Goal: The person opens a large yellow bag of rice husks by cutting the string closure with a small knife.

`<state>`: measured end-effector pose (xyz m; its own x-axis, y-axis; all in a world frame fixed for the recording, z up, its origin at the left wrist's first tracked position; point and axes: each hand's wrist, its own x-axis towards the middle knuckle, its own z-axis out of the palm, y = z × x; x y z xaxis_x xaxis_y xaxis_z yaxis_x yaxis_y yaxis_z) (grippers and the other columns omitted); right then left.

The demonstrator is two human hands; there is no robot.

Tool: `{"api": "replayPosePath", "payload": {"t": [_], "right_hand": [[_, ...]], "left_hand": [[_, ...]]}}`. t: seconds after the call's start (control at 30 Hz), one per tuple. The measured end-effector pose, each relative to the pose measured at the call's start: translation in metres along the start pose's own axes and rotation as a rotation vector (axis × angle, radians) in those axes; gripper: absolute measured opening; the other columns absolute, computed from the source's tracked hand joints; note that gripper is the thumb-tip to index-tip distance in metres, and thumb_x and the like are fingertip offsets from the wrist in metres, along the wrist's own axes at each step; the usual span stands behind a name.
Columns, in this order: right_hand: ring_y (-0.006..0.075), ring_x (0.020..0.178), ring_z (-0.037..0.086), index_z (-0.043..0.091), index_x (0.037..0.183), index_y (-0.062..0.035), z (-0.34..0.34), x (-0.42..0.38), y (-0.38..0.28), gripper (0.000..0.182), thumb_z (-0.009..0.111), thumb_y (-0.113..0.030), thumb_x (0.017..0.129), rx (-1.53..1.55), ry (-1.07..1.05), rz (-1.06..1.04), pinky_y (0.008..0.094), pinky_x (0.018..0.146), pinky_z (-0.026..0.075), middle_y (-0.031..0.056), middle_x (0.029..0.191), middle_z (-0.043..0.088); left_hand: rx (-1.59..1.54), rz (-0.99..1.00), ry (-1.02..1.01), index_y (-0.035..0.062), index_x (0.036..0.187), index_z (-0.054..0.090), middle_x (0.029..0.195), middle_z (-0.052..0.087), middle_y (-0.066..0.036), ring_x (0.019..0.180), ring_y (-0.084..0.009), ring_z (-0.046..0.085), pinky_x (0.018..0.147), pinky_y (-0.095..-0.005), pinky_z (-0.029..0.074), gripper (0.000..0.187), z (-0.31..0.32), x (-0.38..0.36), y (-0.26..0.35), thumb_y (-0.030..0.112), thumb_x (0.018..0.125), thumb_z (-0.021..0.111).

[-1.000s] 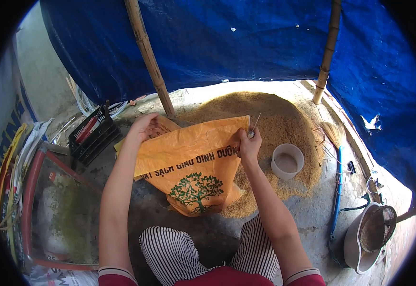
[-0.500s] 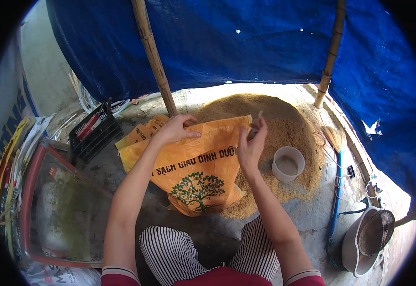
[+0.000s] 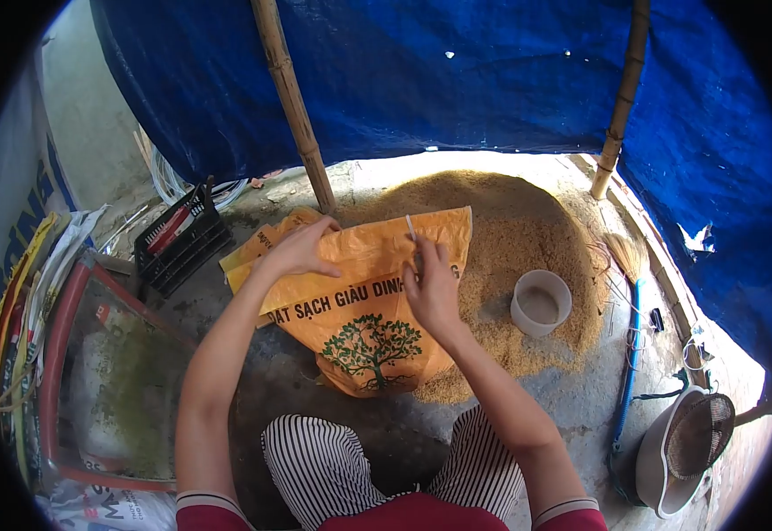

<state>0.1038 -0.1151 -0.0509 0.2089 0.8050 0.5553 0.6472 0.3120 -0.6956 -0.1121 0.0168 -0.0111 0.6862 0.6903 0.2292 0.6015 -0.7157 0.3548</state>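
An orange woven sack point(image 3: 350, 296) with dark lettering and a green tree print stands in front of me, its top edge folded flat. My left hand point(image 3: 297, 252) rests on the sack's upper left part, thumb and fingers spread apart. Over the upper right part is my right hand point(image 3: 433, 288), its fingers curled. A thin pale strip point(image 3: 410, 227) sticks up from those fingers; something dark by them is too small to make out. Behind and right of the sack spreads a heap of yellow-brown grain or husks point(image 3: 518, 230). A white plastic tub point(image 3: 541, 303) sits in it.
A blue tarp point(image 3: 457, 80) hangs behind on bamboo poles point(image 3: 293, 106). At left are a black crate point(image 3: 182, 239), a red-framed panel point(image 3: 120, 372) and folded sacks point(image 3: 36, 292). Right, a broom point(image 3: 629, 257) lies near a pale basin point(image 3: 656, 460) holding a sieve point(image 3: 702, 434).
My right hand has moved left with the pale strip, from the sack's right corner onto its upper face. My left hand has shifted slightly left, its fingers spread wider.
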Motion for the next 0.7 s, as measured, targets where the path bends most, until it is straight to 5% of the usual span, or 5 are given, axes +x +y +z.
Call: {"api": "replayPosePath", "payload": {"t": [0.1, 0.33, 0.43, 0.7], "right_hand": [[0.0334, 0.071, 0.062, 0.042, 0.127, -0.0124, -0.008, 0.016, -0.007, 0.049, 0.056, -0.006, 0.082, -0.121, 0.090, -0.165, 0.0415, 0.059, 0.050, 0.0175, 0.123, 0.045], [0.0358, 0.079, 0.061, 0.047, 0.118, -0.0095, 0.002, 0.050, 0.008, 0.040, 0.061, -0.011, 0.080, -0.143, -0.123, -0.258, 0.0427, 0.064, 0.049, 0.0158, 0.114, 0.050], [0.0376, 0.074, 0.056, 0.052, 0.092, -0.0055, -0.003, 0.054, 0.011, 0.017, 0.061, -0.010, 0.079, -0.194, -0.099, -0.180, 0.0448, 0.062, 0.045, 0.0140, 0.095, 0.050], [0.0353, 0.070, 0.054, 0.050, 0.089, -0.0043, -0.002, 0.023, 0.023, 0.015, 0.060, -0.003, 0.077, -0.183, -0.013, -0.177, 0.0419, 0.058, 0.044, 0.0127, 0.089, 0.047]], "left_hand": [[-0.018, -0.104, -0.086, 0.0020, 0.104, 0.059, 0.100, 0.063, -0.017, 0.097, -0.0322, 0.059, 0.083, -0.0375, 0.044, 0.048, -0.017, -0.011, -0.016, 0.024, 0.066, 0.076], [-0.161, -0.113, 0.033, -0.0022, 0.086, 0.062, 0.083, 0.063, -0.019, 0.083, -0.0279, 0.061, 0.075, -0.0348, 0.045, 0.027, -0.027, -0.022, -0.002, 0.016, 0.069, 0.073], [-0.172, -0.160, -0.065, -0.0014, 0.089, 0.061, 0.086, 0.063, -0.018, 0.083, -0.0292, 0.061, 0.074, -0.0347, 0.045, 0.028, -0.033, -0.033, 0.008, 0.015, 0.070, 0.072], [0.194, 0.112, 0.258, 0.0011, 0.086, 0.053, 0.083, 0.051, -0.013, 0.083, -0.0324, 0.053, 0.072, -0.0400, 0.041, 0.019, -0.012, -0.072, 0.003, 0.007, 0.071, 0.065]]}}
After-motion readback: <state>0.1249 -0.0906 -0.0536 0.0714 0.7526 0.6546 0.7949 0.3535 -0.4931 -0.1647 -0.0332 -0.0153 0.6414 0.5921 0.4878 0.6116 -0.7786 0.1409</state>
